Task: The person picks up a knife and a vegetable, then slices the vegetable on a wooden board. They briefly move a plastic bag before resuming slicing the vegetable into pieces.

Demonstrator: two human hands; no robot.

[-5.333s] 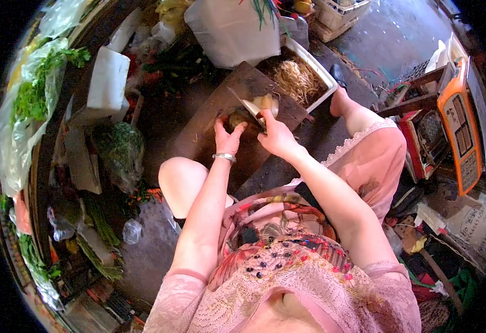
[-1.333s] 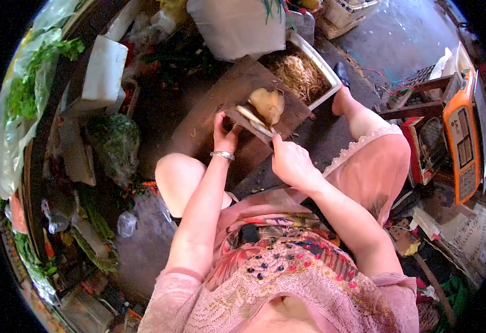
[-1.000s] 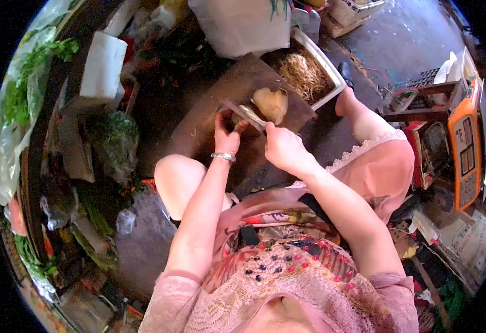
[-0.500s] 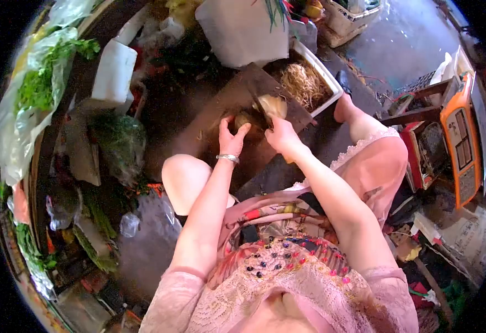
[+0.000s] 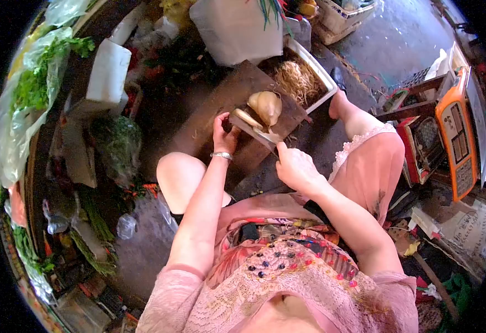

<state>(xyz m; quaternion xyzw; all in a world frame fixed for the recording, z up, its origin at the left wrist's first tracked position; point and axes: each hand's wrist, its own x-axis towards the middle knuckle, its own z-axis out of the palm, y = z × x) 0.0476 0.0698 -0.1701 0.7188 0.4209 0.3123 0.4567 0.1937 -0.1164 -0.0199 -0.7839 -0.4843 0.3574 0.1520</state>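
Observation:
My right hand (image 5: 300, 169) is closed round the handle of a knife (image 5: 265, 139), its blade slanting up and left over the wooden board (image 5: 204, 111). Beyond the blade lies a pale, bulbous vegetable (image 5: 267, 106), smooth and tapering. A long cut piece (image 5: 247, 118) of the same colour lies between it and the blade. My left hand (image 5: 225, 135), with a bracelet at the wrist, is at the blade's far end. Its thumb and fingers are curved but apart, with dark board showing between them, and the fingertips are right beside the cut piece.
A white tray (image 5: 327, 83) of pale shreds (image 5: 295, 81) stands against the board's far right corner. Behind the board is a large white container (image 5: 237, 33). Bagged greens (image 5: 118, 141) lie at left. An orange device (image 5: 455, 136) stands at right.
The knife has swung lower and flatter, and my right hand has moved right and towards me. My left hand has turned and drawn slightly left. The pale vegetable and cut piece now show more clearly.

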